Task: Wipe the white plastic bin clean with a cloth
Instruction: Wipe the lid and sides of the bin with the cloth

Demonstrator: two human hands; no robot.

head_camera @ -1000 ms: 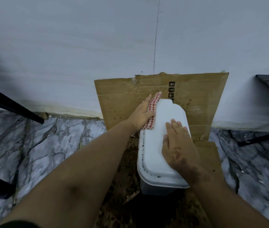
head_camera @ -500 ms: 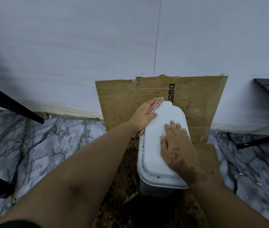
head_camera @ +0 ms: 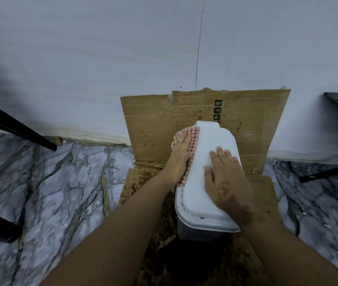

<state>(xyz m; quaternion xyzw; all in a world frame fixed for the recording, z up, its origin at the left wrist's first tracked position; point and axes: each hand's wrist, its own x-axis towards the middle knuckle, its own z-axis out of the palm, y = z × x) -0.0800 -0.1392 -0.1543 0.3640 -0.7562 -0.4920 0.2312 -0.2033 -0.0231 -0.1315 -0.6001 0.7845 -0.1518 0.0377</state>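
The wall [head_camera: 102,58] rises beyond both hands, pale and plain. The marble-patterned floor [head_camera: 60,193] extends to the left of the left hand and to the right of the right hand. A stained sheet of cardboard [head_camera: 153,124] leans against the wall beyond the hands and continues across the floor beneath them. The white plastic bin [head_camera: 197,195] stands on the cardboard directly under both hands, its lid uppermost, with dark specks along the near rim. The right hand [head_camera: 226,182] lies flat on the lid, fingers straight and slightly spread, palm down. The left hand [head_camera: 179,159] presses against the left edge of the lid, fingers extended and close together over the cloth. The cloth [head_camera: 193,139], checked red and white, sits between the left hand and the bin, touching the lid's left edge.
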